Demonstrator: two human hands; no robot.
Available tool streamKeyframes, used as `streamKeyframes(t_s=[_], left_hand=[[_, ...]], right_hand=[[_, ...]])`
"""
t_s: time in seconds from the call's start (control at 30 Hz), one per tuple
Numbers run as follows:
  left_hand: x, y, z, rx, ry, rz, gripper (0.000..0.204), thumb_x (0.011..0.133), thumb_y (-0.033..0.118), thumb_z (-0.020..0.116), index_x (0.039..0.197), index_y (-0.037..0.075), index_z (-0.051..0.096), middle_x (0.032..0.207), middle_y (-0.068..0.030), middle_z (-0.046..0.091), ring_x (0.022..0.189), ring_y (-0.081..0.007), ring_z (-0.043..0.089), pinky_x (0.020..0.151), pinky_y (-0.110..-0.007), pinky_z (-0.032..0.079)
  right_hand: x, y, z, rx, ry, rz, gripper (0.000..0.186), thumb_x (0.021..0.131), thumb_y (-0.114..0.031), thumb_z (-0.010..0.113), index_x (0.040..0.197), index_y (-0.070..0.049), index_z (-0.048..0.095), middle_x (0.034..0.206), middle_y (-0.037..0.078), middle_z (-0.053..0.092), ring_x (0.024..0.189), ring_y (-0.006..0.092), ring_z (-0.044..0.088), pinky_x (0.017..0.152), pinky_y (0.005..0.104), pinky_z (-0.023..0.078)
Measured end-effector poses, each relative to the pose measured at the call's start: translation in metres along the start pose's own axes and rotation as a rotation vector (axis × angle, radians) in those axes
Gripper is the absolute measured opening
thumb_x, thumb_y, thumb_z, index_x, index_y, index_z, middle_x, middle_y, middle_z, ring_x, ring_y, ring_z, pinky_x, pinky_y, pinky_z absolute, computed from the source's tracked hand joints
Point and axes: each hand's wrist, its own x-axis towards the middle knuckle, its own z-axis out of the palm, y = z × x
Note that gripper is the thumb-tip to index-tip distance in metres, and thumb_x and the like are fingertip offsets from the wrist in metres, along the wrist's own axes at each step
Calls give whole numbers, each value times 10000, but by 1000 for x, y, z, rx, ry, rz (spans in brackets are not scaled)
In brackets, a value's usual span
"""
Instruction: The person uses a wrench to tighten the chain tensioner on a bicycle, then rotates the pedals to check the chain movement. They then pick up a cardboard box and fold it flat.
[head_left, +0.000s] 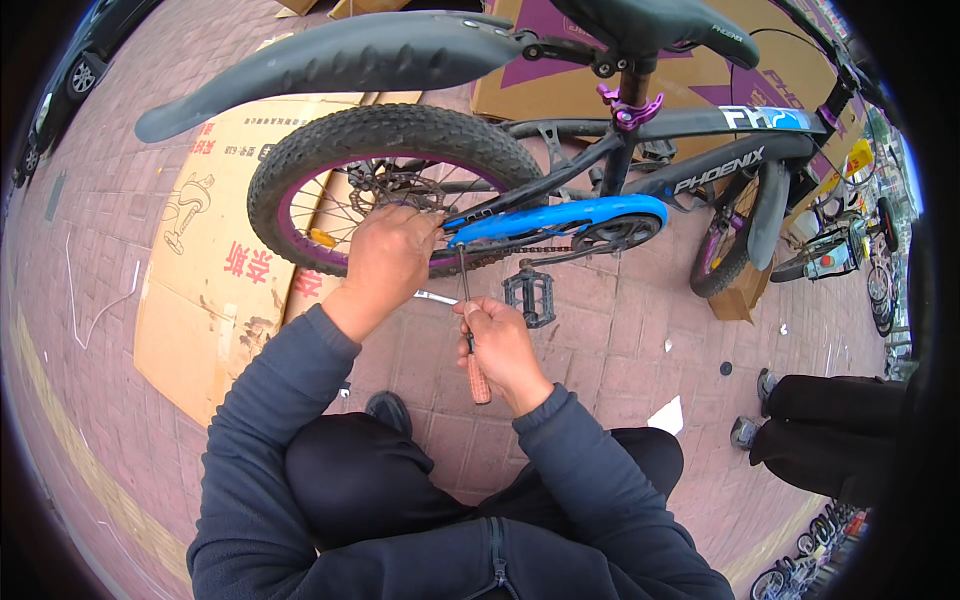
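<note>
A black bicycle with a fat rear tyre (390, 118) and a purple rim stands across in front of me. A blue chain guard (560, 216) covers the upper run of its chain. My left hand (392, 258) is closed at the rear end of the frame, by the wheel hub; its fingertips are hidden. My right hand (500, 342) grips a screwdriver (480, 382) with an orange-red handle. Its shaft points up to the rear end of the chain guard; the tip's contact is unclear. Beside that hand is a silver wrench (434, 297), and I cannot tell whether the hand touches it.
Right of the screwdriver hangs a black pedal (529, 296). Flattened cardboard (190, 340) lies under the rear wheel, with a large carton (690, 85) behind the frame. A person in dark trousers (830, 425) stands at the right. White paper (666, 415) lies on the paving.
</note>
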Motion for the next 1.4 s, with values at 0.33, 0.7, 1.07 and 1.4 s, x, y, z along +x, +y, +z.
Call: streamKeyframes(t_s=[0.33, 0.7, 1.07, 1.4], left_hand=[[0, -11, 6, -18, -4, 31, 113, 823, 102, 734, 919, 47, 755, 771, -123, 658, 771, -341, 644, 721, -444, 517], [-2, -14, 8, -69, 10, 0, 97, 817, 108, 739, 894, 52, 758, 796, -132, 687, 788, -342, 657, 738, -440, 529], [-14, 1, 7, -7, 254, 25, 111, 829, 150, 740, 866, 47, 752, 782, -133, 689, 766, -341, 665, 714, -434, 524], [-41, -4, 49, -1158, -430, -990, 247, 929, 221, 714, 882, -18, 753, 718, -25, 637, 618, -109, 522, 577, -293, 418]], right_hand=[[9, 6, -13, 606, -275, 162, 281, 1086, -216, 475, 1190, 23, 578, 841, 14, 519, 565, 85, 447, 459, 250, 400], [30, 12, 11, -534, 187, -353, 307, 1062, -176, 463, 1204, 51, 612, 737, 23, 552, 530, 108, 514, 456, 277, 442], [24, 2, -5, 598, -315, 64, 291, 1082, -264, 487, 1230, -25, 565, 775, 2, 515, 540, 97, 475, 426, 250, 393], [17, 2, 1, 305, -66, -34, 135, 994, -173, 589, 1040, -49, 558, 835, 50, 590, 619, 140, 588, 475, 265, 503]])
